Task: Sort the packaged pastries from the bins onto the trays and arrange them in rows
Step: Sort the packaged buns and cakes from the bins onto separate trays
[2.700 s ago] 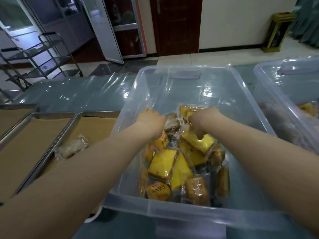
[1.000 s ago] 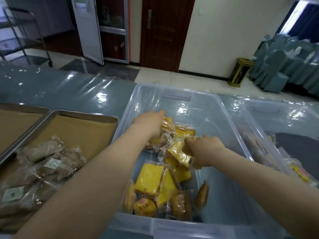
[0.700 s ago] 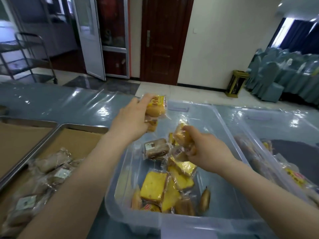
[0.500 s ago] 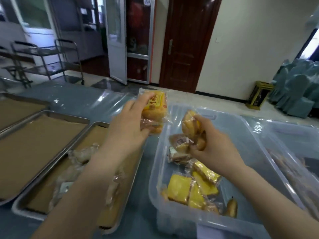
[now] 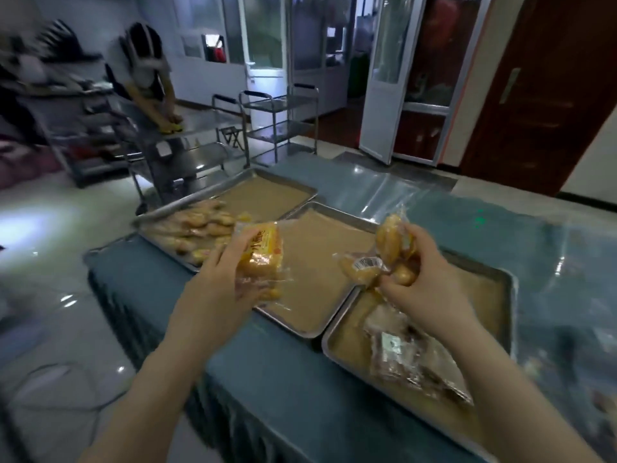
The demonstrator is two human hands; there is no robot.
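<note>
My left hand (image 5: 217, 295) grips yellow-orange wrapped pastries (image 5: 262, 259) over the near-left corner of the middle tray (image 5: 320, 262), which is lined with brown paper and bare. My right hand (image 5: 430, 285) holds a bunch of golden wrapped pastries (image 5: 389, 252) above the seam between the middle tray and the near tray (image 5: 484, 289). The near tray holds a pile of brownish wrapped pastries (image 5: 410, 355). The far tray (image 5: 267, 195) carries a heap of golden pastries (image 5: 197, 225) at its left end. No bin is in view.
The trays sit on a table with a teal cloth (image 5: 300, 379) under clear plastic. Its left edge drops to a tiled floor. Metal trolleys (image 5: 277, 121) stand beyond, and another person (image 5: 147, 78) bends over a steel counter at the back left.
My view has swung left from the bin to the trays. Both hands lifted pastries out of the bin and carried them left over the trays.
</note>
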